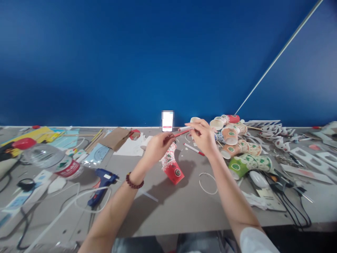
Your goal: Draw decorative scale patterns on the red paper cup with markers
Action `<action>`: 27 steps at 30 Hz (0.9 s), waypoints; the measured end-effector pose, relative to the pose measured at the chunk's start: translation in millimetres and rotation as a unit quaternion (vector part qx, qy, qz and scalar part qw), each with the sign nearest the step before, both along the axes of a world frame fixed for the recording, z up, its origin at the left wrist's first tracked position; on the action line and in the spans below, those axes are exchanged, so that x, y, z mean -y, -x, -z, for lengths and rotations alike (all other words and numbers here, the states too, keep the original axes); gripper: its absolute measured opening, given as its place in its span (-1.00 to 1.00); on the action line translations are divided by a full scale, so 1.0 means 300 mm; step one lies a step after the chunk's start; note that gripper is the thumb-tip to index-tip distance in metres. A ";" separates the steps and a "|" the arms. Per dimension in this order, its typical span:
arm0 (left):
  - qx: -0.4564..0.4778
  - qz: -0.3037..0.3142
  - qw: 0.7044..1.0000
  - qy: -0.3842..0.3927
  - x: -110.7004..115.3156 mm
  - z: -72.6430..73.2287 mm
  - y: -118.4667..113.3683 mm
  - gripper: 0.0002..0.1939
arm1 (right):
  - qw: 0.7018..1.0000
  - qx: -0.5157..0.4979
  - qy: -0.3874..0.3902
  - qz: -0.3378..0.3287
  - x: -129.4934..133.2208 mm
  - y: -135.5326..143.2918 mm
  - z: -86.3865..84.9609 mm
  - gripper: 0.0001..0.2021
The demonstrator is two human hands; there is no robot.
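Observation:
My left hand and my right hand are raised over the middle of the table, fingers pinched. Between them stretches a thin red strip, one end at each hand's fingertips. Below and between the hands is a red and white patterned paper cup piece, with its red end toward me; its upper end is partly hidden by my left hand. A red-capped white marker lies near my right wrist. A beaded bracelet circles my left wrist.
Left are a plastic bottle, a blue glue gun, a power strip and cardboard. A lit phone leans on the blue wall. Several patterned cups, cables and white cut pieces lie right.

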State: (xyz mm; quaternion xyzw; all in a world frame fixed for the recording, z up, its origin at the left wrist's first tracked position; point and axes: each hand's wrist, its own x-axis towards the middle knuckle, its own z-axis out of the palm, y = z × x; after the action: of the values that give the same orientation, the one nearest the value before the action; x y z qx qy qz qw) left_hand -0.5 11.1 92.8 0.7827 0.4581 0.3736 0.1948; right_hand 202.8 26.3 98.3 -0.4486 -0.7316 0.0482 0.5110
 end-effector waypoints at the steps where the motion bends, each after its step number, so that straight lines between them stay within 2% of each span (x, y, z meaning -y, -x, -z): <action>1: 0.006 0.004 1.000 0.001 -0.001 0.006 0.006 -0.80 | 0.999 0.035 0.002 0.003 -0.002 -0.001 0.007 -0.72; 4: -0.004 0.000 1.000 0.003 0.001 0.022 0.015 -0.79 | 0.995 0.095 0.025 -0.009 -0.006 0.001 0.023 -0.69; 11: -0.010 0.006 1.000 0.018 0.011 0.012 0.012 -0.76 | 0.992 0.116 0.045 -0.013 0.006 0.017 0.023 -0.69; 16: -0.026 -0.012 1.000 -0.002 0.009 0.019 0.015 -0.76 | 0.987 0.154 0.041 -0.003 0.013 0.024 0.023 -0.69; 23: -0.087 -0.035 0.994 -0.048 0.011 0.023 0.022 -0.72 | 0.980 0.191 0.050 -0.022 0.016 0.035 0.031 -0.69; 27: -0.120 -0.037 0.991 -0.049 0.008 0.023 0.021 -0.72 | 0.978 0.197 0.063 -0.032 0.016 0.039 0.038 -0.70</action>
State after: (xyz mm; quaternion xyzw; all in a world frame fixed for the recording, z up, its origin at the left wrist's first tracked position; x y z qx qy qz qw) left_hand -6.9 8.6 85.8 0.8130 0.4879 0.3060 0.0858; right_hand 191.2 21.5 86.8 -0.4568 -0.8274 0.0212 0.3260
